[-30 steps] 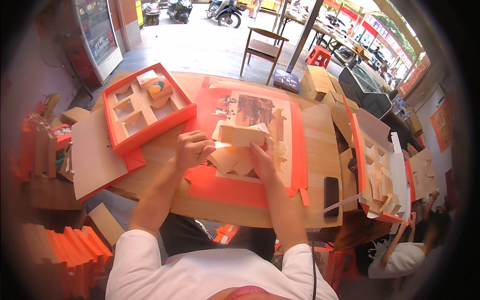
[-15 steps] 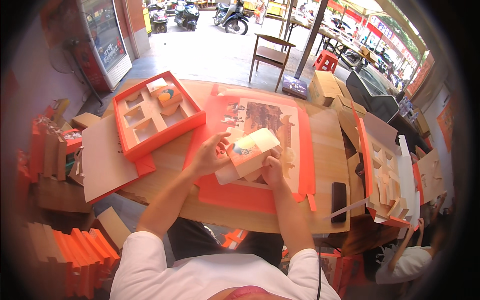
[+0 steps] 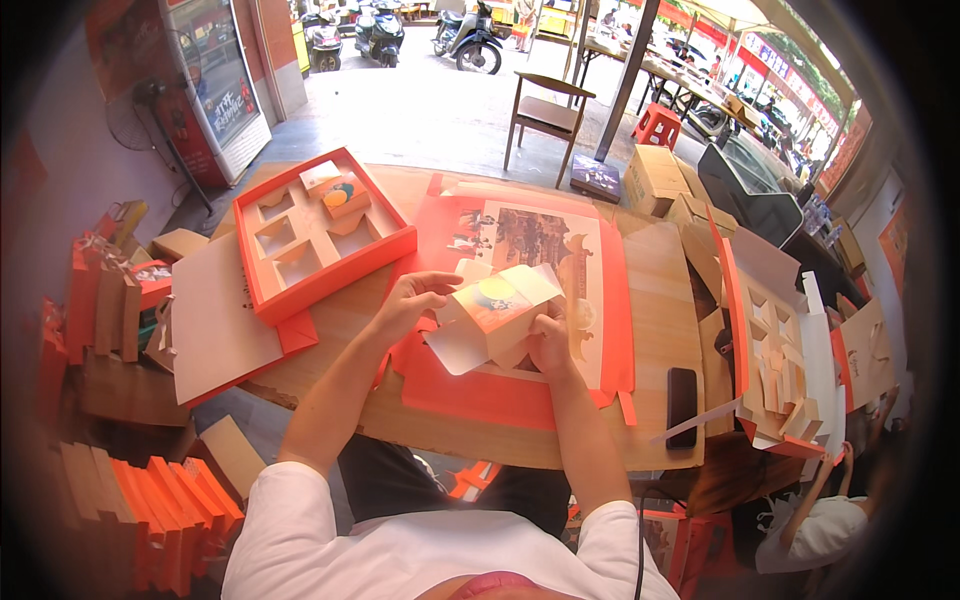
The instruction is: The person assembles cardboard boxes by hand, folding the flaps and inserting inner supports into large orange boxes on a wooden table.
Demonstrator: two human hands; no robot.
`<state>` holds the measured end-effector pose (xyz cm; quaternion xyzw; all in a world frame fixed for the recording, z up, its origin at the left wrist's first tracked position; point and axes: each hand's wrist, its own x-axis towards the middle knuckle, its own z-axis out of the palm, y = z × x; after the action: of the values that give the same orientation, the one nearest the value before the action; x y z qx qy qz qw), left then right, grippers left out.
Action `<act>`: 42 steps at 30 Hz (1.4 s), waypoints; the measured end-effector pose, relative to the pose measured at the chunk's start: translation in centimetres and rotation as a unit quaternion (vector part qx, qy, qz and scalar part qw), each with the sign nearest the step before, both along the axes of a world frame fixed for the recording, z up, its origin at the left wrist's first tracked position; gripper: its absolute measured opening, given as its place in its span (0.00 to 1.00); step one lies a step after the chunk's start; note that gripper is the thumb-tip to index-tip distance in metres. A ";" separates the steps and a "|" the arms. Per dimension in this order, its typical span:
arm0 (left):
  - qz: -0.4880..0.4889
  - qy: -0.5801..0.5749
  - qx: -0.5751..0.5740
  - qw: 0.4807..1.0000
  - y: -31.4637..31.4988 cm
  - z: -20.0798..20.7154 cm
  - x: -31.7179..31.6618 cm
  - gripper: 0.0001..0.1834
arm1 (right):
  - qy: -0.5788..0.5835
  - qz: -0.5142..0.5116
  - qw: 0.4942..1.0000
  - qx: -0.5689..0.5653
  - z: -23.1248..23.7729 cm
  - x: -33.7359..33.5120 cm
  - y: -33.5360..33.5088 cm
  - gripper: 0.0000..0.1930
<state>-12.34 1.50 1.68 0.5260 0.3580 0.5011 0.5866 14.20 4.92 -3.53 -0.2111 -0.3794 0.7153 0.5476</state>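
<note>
Between my hands, above the table, is a small paper box (image 3: 497, 306) with a yellow and blue picture on its upper face and pale flaps sticking out at its ends. My right hand (image 3: 550, 343) is closed on its right side. At the left edge, my left hand (image 3: 412, 302) has bent fingers and thumb pinching near a flap. Under them lies a flat red sheet (image 3: 470, 395) with a printed pale panel. To the left sits an open red tray box (image 3: 335, 285) with a cut-out insert; one similar small box (image 3: 340, 197) stands in its far right compartment.
A dark phone (image 3: 682, 405) lies at the wooden table's (image 3: 655, 300) right side. Another red box with an insert (image 3: 775, 350) stands farther right, beside a co-worker's hands (image 3: 838, 462). Stacked orange-red boxes (image 3: 165, 510) are at lower left. Beyond the table stands a chair (image 3: 548, 115).
The small box has tilted a little in my hands, and its lower left flap sticks out more. My left fingers have shifted along its left edge. The whole view has moved slightly.
</note>
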 end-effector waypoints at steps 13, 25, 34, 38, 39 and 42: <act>-0.037 0.162 -0.023 0.986 -0.5 0.3 1.2 0.23 | -0.027 0.005 0.999 0.030 -0.6 -0.1 0.0 0.28; -0.017 0.173 0.096 0.980 -1.6 0.3 2.4 0.37 | -0.010 0.020 0.999 0.042 0.8 -0.9 -0.7 0.20; -0.069 0.057 0.012 0.996 -0.8 -0.6 2.4 0.35 | 0.019 0.054 0.995 0.083 -1.8 -0.2 0.6 0.18; -0.041 0.137 0.011 0.990 -1.0 0.2 1.6 0.30 | 0.026 0.019 0.998 0.057 0.9 -1.4 -0.6 0.17; -0.019 0.141 0.019 0.990 -1.1 0.6 1.8 0.28 | 0.042 0.029 0.998 0.041 1.5 -1.5 -0.7 0.18; 0.038 0.119 0.011 0.992 -1.1 1.3 2.2 0.28 | 0.037 0.093 0.995 0.027 0.8 -0.7 0.1 0.21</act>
<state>-10.14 0.39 2.99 0.5743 0.4394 0.4605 0.5148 13.45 5.06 -2.71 -0.1336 -0.3958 0.7598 0.4982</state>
